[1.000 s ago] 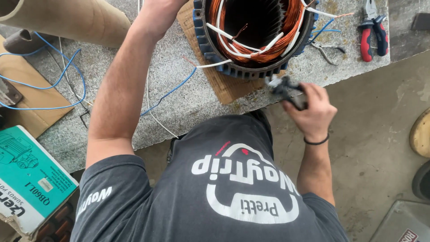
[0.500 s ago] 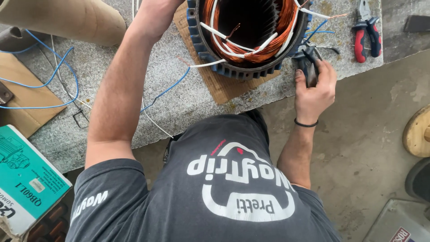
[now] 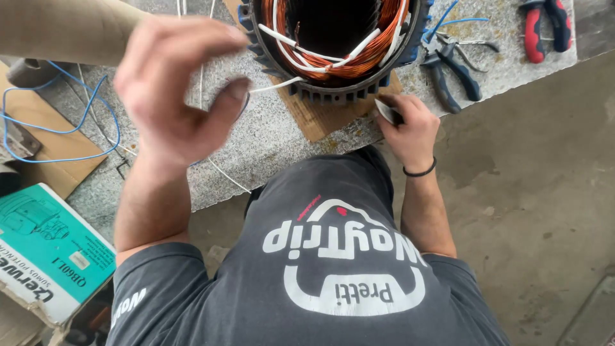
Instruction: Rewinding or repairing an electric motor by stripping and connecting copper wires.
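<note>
A motor stator (image 3: pixel 333 93) with copper windings (image 3: pixel 384 51) and white sleeved leads stands on a cardboard sheet (image 3: pixel 314 122) on the granite bench (image 3: pixel 269 150). My left hand (image 3: pixel 173 96) is raised near the camera and blurred. Its fingers curve in a C with a gap between thumb and forefinger. A white lead (image 3: pixel 275 84) from the stator ends right by the thumb, and I see nothing held. My right hand (image 3: pixel 410 131) rests at the stator's near right foot, pinching a small pale flat piece (image 3: pixel 384 110). Blue-handled pliers (image 3: pixel 451 70) lie on the bench just beyond it.
Red-handled pliers (image 3: pixel 544 25) lie at the bench's far right. A loose blue wire (image 3: pixel 96 115) loops over brown cardboard (image 3: pixel 45 160) at left, below a tan tube (image 3: pixel 57 32). A teal carton (image 3: pixel 45 250) sits at lower left. Concrete floor (image 3: pixel 538 192) lies to the right.
My left hand lifted off the stator toward the camera. My right hand put the blue-handled pliers down on the bench and now pinches a small pale piece by the stator's base.
</note>
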